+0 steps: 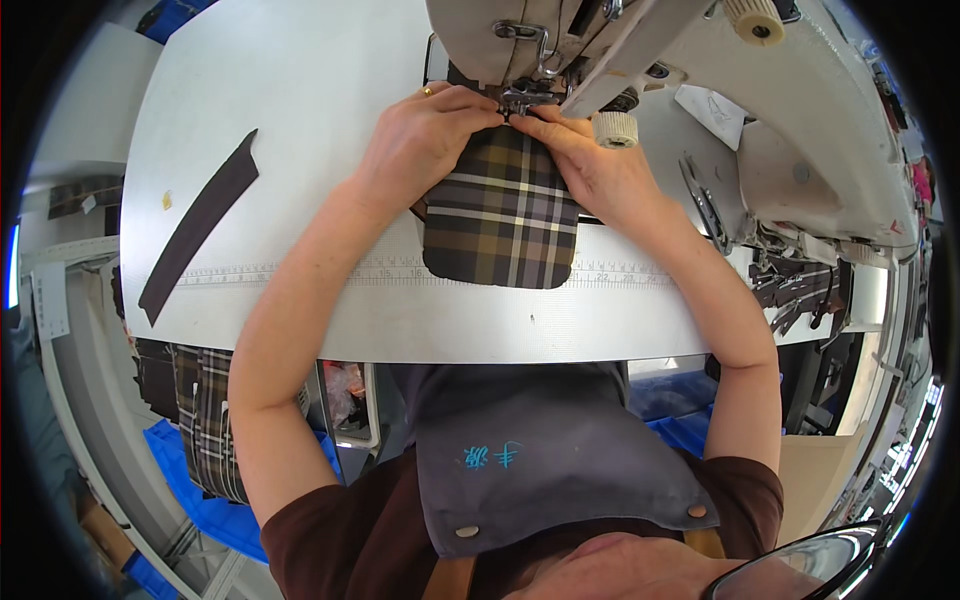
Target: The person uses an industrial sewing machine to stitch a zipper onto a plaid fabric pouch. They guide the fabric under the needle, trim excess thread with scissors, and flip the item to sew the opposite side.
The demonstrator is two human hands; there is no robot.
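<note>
A plaid fabric piece [500, 215] in brown, black and cream, with rounded near corners, lies on the white sewing table [300, 110]. Its far end reaches under the presser foot [525, 98] of a sewing machine [680, 60]. My left hand [428, 135] has its fingers closed on the cloth's far left edge, close to the foot. On the other side, my right hand [590, 160] pinches the far right edge with thumb and forefinger near the needle area. Both sets of fingertips nearly meet there. Exactly what lies under the foot is hidden.
At the left lies a curved dark fabric strip [205, 220]. A ruler strip [350, 272] runs across the table. Metal scissors [703, 200] rest right of my right forearm, beside fabric scraps [795, 285]. Plaid pieces [208, 420] hang over a blue bin [205, 515] below left.
</note>
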